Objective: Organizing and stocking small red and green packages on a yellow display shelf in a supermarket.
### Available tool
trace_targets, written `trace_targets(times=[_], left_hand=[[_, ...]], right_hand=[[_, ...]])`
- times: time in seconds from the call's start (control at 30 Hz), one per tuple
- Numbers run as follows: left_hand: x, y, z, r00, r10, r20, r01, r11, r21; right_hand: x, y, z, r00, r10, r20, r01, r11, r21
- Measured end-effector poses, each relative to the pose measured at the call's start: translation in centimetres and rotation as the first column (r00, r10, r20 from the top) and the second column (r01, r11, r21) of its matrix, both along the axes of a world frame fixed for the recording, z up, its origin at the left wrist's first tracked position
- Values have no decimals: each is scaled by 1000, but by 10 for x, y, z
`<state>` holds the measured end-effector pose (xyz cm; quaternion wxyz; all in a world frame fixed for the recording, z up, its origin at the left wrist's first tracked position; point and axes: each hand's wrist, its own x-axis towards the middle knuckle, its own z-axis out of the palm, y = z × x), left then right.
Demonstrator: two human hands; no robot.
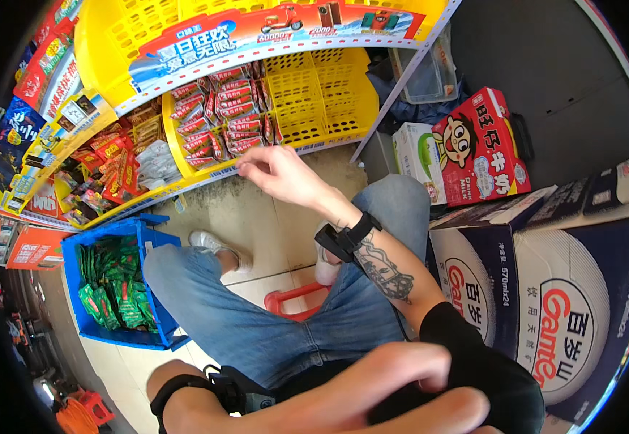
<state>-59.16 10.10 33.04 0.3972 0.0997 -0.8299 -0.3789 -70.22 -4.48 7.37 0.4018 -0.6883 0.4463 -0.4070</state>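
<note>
My right hand (pixel 274 171), fingers loosely curled and a small gap by the thumb, holds nothing visible. It hovers over the front edge of a yellow plastic shelf basket (pixel 184 165), close to red-and-white snack packets (pixel 245 145). Low in the view, very near the camera and blurred, my left hand (pixel 347 380) has bent fingers; whether it grips anything is hidden. Both arms wear black straps with small devices. Left of my knees stands a blue plastic crate (pixel 154 271) holding green packets (pixel 127 301).
Sweets in wrappers (pixel 114 163) fill the baskets further left. At the right are a red milk carton box (pixel 482 144), a white-and-green box (pixel 420 163) and large bottled-water cartons (pixel 569 309). A red plastic stool (pixel 290 301) shows between my legs. A white metal shelf post (pixel 396 89) rises beside the baskets.
</note>
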Motion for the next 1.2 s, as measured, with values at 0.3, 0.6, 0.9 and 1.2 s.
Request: trace_targets(times=[0.3, 0.6, 0.9, 1.2], left_hand=[[-3, -12, -2, 991, -109, 81, 108, 994, 25], [151, 11, -52, 766, 638, -78, -615, 763, 200], [408, 13, -242, 46, 981, 188, -894, -43, 446], [525, -21, -429, -134, 864, 485, -905, -306, 295]], right_hand=[[-24, -1, -15, 996, -7, 93, -8, 987, 163], [-24, 23, 11, 960, 36, 278, -86, 982, 169], [5, 3, 27, 945, 98, 312, -160, 971, 180], [40, -18, 41, 980, 171, 99, -190, 952, 242]])
